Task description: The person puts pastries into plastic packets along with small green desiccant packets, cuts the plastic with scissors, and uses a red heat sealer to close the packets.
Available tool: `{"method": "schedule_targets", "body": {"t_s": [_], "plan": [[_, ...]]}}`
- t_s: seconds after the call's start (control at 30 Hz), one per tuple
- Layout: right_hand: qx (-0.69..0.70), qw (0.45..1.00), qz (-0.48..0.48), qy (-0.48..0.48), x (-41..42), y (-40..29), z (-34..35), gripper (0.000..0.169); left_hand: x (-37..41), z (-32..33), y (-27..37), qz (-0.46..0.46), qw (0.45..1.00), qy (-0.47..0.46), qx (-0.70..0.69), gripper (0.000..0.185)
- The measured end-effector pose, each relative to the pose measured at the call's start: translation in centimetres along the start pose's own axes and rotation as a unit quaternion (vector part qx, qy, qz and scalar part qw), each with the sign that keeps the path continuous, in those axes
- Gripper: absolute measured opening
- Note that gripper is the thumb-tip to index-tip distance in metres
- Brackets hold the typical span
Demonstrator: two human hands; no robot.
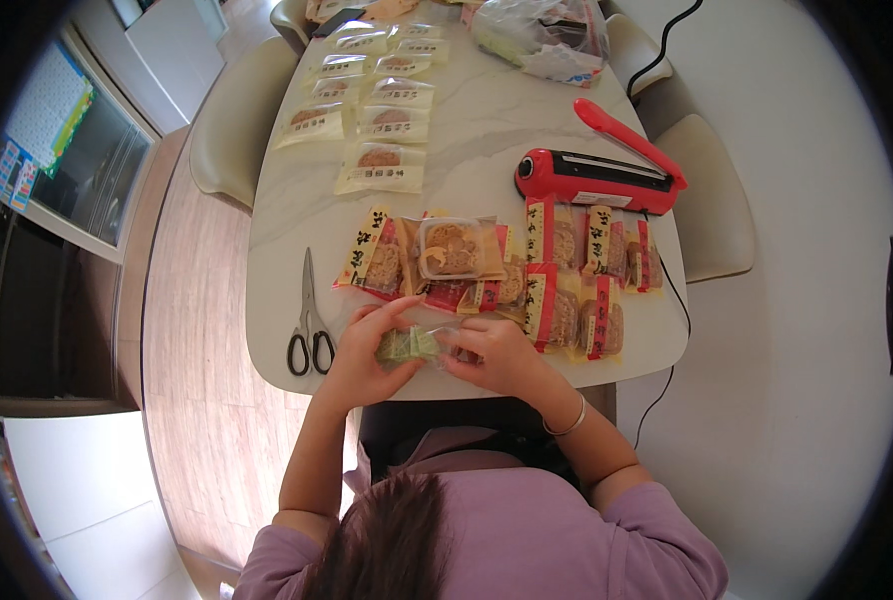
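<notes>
Between my hands, close to the table's near edge, is a small clear plastic packet with green contents (410, 343). My left hand (368, 349) curls around its left side, fingers above and thumb below. At the other end, the fingers of my right hand (495, 356) pinch the clear film. Just beyond my fingers lie several wrapped pastries (377, 255) in red and yellow packaging. One pastry in a clear-topped tray (452, 249) rests over others. More red-banded packets (555, 307) lie to the right of the pile. Black-handled scissors (309, 319) lie left of my left hand, blades pointing away.
A red heat sealer (600, 180) with its arm raised stands at the right, its black cord trailing off the table (484, 161). Rows of pale packets (381, 165) lie at the far left. A plastic bag (540, 41) sits at the far right. Chairs (240, 124) flank both sides.
</notes>
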State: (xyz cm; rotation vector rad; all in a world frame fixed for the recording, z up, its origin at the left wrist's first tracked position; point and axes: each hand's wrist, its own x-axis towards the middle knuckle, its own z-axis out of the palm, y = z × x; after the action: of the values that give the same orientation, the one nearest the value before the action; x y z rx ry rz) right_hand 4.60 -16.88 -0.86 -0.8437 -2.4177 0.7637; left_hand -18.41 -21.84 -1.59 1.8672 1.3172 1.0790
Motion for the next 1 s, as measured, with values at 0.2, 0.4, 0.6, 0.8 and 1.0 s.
{"method": "schedule_targets", "body": {"t_s": [0.2,0.4,0.6,0.8,1.0], "plan": [[0.015,1.000,0.000,-0.004,-0.2,0.5,0.2,0.031,0.0,0.1,-0.3,0.000,1.000,-0.002,-0.001,0.073],[-0.023,1.000,-0.003,0.003,-0.5,0.7,0.9,0.035,0.1,0.2,-0.8,0.004,1.000,-0.005,-0.005,0.073],[-0.060,0.998,-0.018,0.034,-0.4,0.3,1.5,0.034,0.1,0.0,-0.6,0.035,0.999,-0.008,0.014,0.073],[-0.041,0.998,-0.012,0.047,-0.4,0.2,1.8,0.032,-0.1,0.0,-1.0,0.057,0.998,-0.003,0.024,0.061],[0.006,0.992,-0.043,0.117,-0.4,0.5,1.8,0.025,-0.1,0.5,-1.5,0.060,0.997,0.000,0.041,0.046]]}}
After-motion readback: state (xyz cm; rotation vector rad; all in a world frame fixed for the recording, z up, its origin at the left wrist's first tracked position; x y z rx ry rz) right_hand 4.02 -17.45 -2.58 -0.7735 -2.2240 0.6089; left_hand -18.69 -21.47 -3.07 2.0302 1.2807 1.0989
